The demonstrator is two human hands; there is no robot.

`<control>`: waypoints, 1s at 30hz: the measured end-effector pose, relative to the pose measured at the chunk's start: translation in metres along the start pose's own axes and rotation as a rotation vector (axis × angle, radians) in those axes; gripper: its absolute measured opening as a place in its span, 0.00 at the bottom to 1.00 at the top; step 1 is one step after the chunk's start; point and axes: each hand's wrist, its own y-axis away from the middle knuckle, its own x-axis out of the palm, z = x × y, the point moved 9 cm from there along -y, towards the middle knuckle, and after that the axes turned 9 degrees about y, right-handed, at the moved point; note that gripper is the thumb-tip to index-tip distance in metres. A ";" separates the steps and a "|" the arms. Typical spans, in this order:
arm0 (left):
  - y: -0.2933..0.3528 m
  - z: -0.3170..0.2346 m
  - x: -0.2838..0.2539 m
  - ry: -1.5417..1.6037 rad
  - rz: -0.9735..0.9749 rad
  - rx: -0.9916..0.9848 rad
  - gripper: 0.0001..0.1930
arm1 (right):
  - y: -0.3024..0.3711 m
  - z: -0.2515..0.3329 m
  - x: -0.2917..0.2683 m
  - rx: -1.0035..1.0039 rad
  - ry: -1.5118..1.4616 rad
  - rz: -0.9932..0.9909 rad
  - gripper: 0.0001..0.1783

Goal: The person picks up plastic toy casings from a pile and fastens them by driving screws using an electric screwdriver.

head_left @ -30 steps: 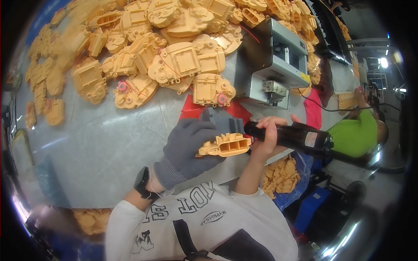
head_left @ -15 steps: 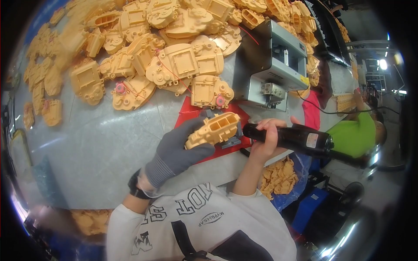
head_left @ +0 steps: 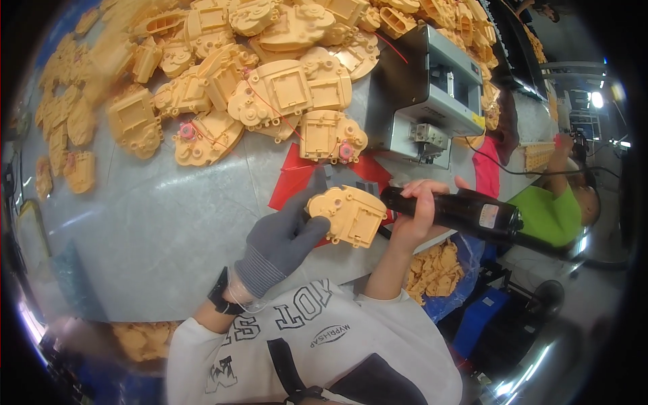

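Note:
My left hand (head_left: 283, 236), in a grey glove, grips a yellow plastic housing (head_left: 354, 219) near its rounded end. The housing's face with a square recess is turned up towards me. My right hand (head_left: 422, 209) is bare and wrapped round a black electric screwdriver (head_left: 466, 214), which lies level with its front end pointing left, close to the housing's right edge. Beneath the housing, a red tray (head_left: 287, 182) with a grey fixture (head_left: 365, 187) on it is partly covered by my left hand and the part.
Heaped yellow housings (head_left: 280, 88) cover the far table (head_left: 196, 209), some with red wires. A grey and black machine (head_left: 432, 101) stands at the back right. Below the table's right edge sits a blue bag (head_left: 466, 263) of yellow parts. Another person in green (head_left: 553, 209) works far right.
My left hand has turned the housing from its edge to its recessed face and brought it lower, nearer to me. The right hand and screwdriver have barely moved.

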 end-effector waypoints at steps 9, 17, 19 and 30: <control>0.017 -0.061 -0.008 -0.371 -0.245 0.646 0.38 | -0.001 -0.001 0.000 0.005 0.020 -0.021 0.30; 0.001 -0.067 0.025 -0.632 -0.027 0.742 0.39 | -0.001 -0.004 -0.005 0.007 0.013 -0.052 0.30; 0.000 -0.066 0.026 -0.630 -0.047 0.722 0.39 | -0.001 -0.003 -0.006 0.010 0.018 -0.056 0.30; 0.006 -0.053 0.018 -0.501 -0.318 0.724 0.36 | -0.002 -0.001 -0.005 -0.007 0.021 -0.061 0.30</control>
